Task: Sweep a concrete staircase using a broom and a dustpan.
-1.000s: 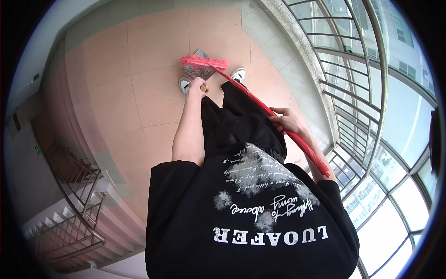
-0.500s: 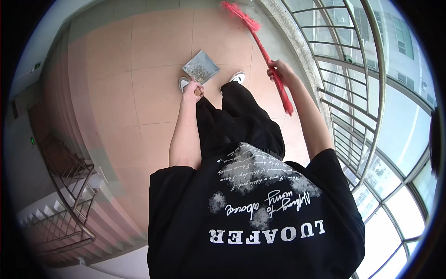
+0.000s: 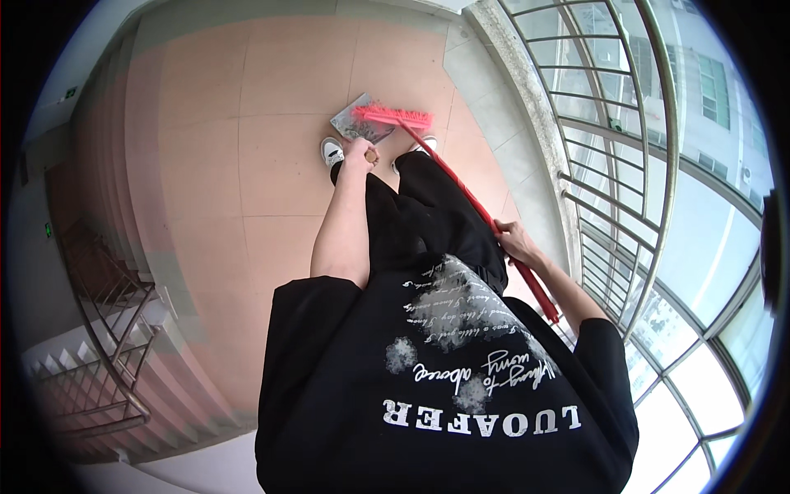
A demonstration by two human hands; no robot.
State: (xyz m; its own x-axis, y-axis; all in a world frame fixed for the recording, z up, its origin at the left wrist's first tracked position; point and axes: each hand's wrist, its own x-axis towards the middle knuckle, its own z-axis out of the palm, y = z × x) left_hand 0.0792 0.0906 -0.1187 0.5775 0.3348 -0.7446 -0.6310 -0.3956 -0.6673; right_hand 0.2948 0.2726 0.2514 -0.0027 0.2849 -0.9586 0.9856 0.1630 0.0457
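My left hand [image 3: 360, 155] is closed around the handle of a grey dustpan [image 3: 346, 125]; the handle's round wooden end [image 3: 371, 156] pokes out of my fist. Grey debris lies in the pan, partly hidden. My right hand [image 3: 517, 243] grips the red stick of a broom [image 3: 453, 175], which slants across my right leg. The broom's red bristle head [image 3: 397, 116] overlaps the pan and extends past its right side. Whether the bristles touch the pan, I cannot tell.
My white shoes [image 3: 332, 151] stand on the tan tiled floor [image 3: 288, 169]. Along the right run a low ledge [image 3: 512, 70] and a metal railing [image 3: 665, 123] before large windows. Stairs with a handrail [image 3: 136, 395] lie at the left.
The broom head has swung from the far right down and left to the dustpan. My right hand has drawn back toward my body. The left hand still grips the dustpan.
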